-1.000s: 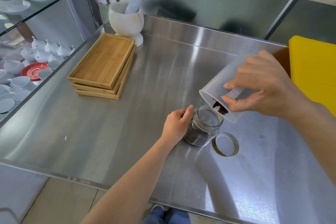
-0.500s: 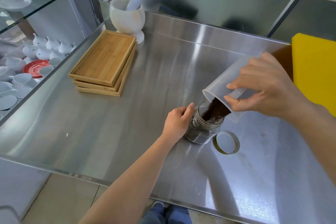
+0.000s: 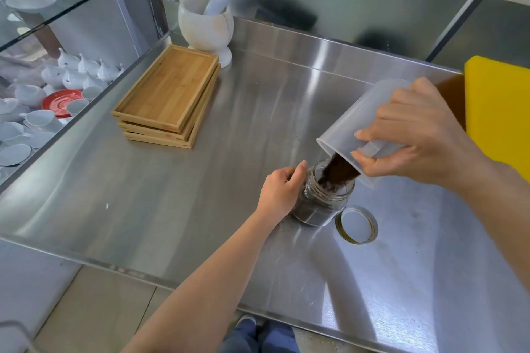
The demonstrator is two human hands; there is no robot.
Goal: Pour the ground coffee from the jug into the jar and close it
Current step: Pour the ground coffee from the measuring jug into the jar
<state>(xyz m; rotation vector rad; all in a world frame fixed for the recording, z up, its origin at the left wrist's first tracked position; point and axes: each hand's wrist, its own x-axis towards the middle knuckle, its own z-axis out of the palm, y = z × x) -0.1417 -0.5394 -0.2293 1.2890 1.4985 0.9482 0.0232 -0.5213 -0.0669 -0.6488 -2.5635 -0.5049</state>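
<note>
A small glass jar (image 3: 321, 206) stands upright on the steel table (image 3: 143, 209), partly filled with dark ground coffee. My left hand (image 3: 279, 189) grips its left side. My right hand (image 3: 415, 135) holds a translucent plastic jug (image 3: 352, 126) by its handle, tipped steeply with its mouth over the jar. Ground coffee (image 3: 335, 172) slides out of the jug into the jar's opening. The jar's round metal lid (image 3: 357, 224) lies flat on the table, just right of the jar.
A stack of bamboo trays (image 3: 169, 94) and a white marble mortar with pestle (image 3: 205, 23) sit at the back left. A yellow board (image 3: 499, 112) stands at the right. Glass shelves with white cups (image 3: 43, 89) are left of the table. Coffee specks lie around the jar.
The jug has tipped further and a thick flow of coffee now runs into the jar, which holds more coffee. My left hand stays on the jar.
</note>
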